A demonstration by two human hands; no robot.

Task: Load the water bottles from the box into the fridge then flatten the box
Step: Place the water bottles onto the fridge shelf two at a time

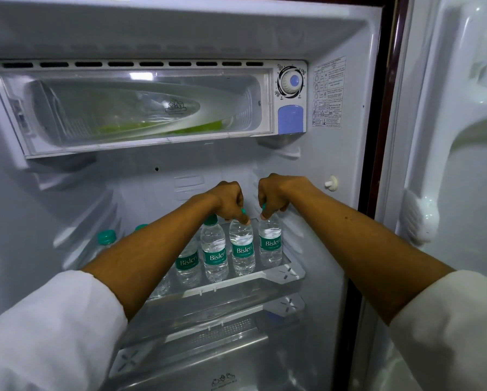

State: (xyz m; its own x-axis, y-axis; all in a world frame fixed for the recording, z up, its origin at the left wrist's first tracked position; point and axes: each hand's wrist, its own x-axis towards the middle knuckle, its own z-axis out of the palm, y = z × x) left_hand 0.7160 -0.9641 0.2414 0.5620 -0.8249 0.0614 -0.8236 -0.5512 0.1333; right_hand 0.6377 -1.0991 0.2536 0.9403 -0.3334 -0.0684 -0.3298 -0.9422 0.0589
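1. Bottles first: I count six water bottles on the upper glass shelf (281, 273) of the fridge (335, 153). Four stand in a row on the right part, and two more green caps, one (107, 237) clear and one (141, 227) half hidden, show behind my left forearm.
2. My left hand (229, 201) has the fingers curled around the green cap of the third bottle (242, 249) of the row; it pinches the cap from above.
3. My right hand (274, 197) grips in the same way the cap of the fourth bottle (270, 244), the one nearest to the right wall.
4. Both held bottles are upright, with their bottoms on the shelf or just above it; I cannot tell which.
5. The two free bottles of the row, the second (214, 255) and the first (188, 268), stand just beside the held ones, touching or almost touching.
6. Writing: four green labels read "Bisleri" in white letters. The other two labels are hidden.
7. There are two glass shelves; the lower shelf (208, 314) carries no bottle that I can see.
8. Above is one freezer box (140, 108) with a clear flap, and something green lies inside.
9. At its right is one round dial (291, 81) with a blue centre, and one blue panel (290, 119) under it.
10. One printed sticker (329, 91) is on the right wall; its text is too small to read.
11. Both my sleeves are white, the left (53, 328) and the right (456, 331).
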